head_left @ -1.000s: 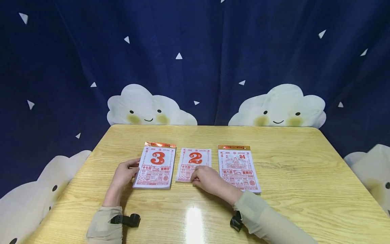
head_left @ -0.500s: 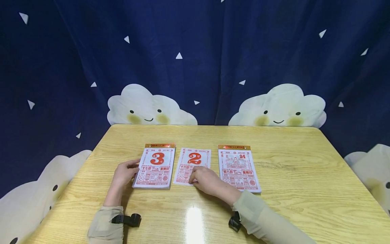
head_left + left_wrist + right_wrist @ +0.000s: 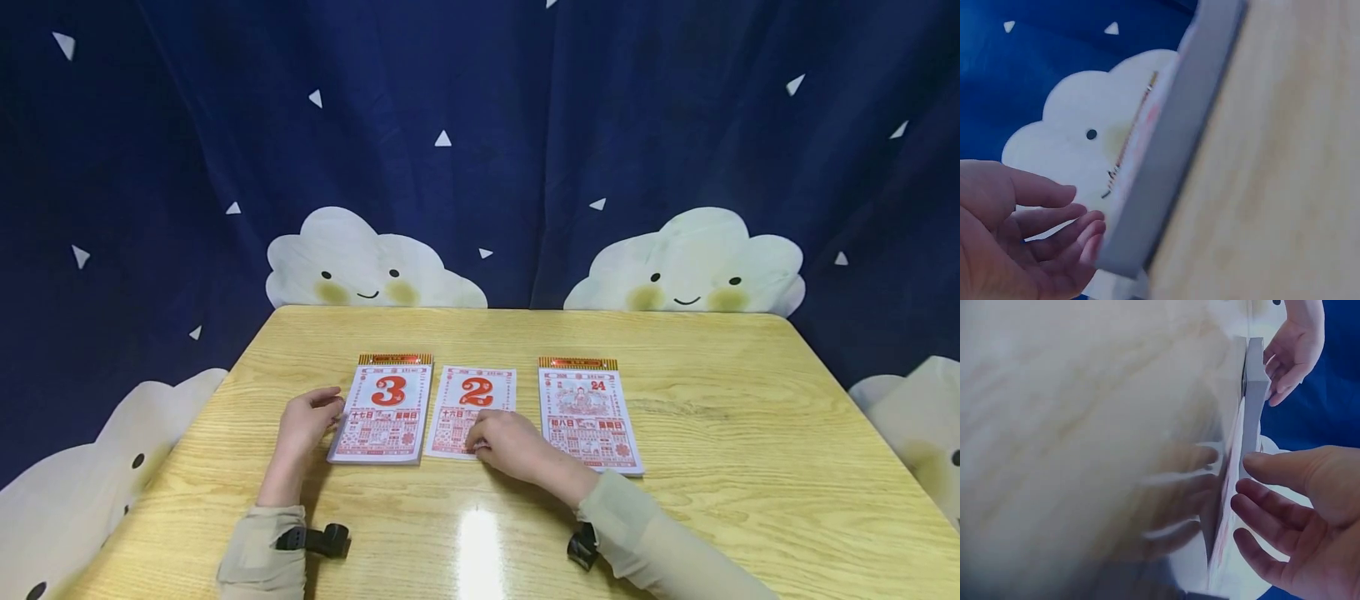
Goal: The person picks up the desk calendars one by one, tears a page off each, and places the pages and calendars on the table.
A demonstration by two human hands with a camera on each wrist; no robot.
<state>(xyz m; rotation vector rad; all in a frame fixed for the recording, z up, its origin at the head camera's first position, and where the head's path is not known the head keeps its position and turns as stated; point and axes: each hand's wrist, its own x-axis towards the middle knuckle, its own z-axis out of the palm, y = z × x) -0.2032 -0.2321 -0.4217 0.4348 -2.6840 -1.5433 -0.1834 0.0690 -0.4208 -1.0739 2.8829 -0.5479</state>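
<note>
Slid a little toward the person and to the left since a second ago, the loose sheet [image 3: 467, 408] printed with a big red 2 has taken the right hand [image 3: 510, 442] along with it. Nearest me, both forearms reach over the table in pale sleeves [image 3: 262, 546], each with a black wrist camera [image 3: 330, 541] strapped on. From the right side, the right forearm slants inward; its hand is palm down, knuckles bent, fingertips on the sheet's lower right part. By the right wrist view, its thumb and fingers are apart, half curved, clamped on nothing.

Straighter, the left forearm points forward, and the left hand [image 3: 302, 423] stands on edge beside the pad numbered 3 [image 3: 381, 417]. Its fingers bend loosely, thumb apart from them, tips at the pad's left side; the left wrist view shows the lower fingers against its thick grey edge.

The sheet lies flat between that pad, just beside it, and the pad numbered 24 [image 3: 588, 417], which the right wrist partly covers. Both pads bear red-and-gold strips along their far ends. Beyond the bare wood of the table [image 3: 750, 400] hangs a dark blue curtain [image 3: 450, 75] with white triangles and smiling clouds [image 3: 686, 267].
</note>
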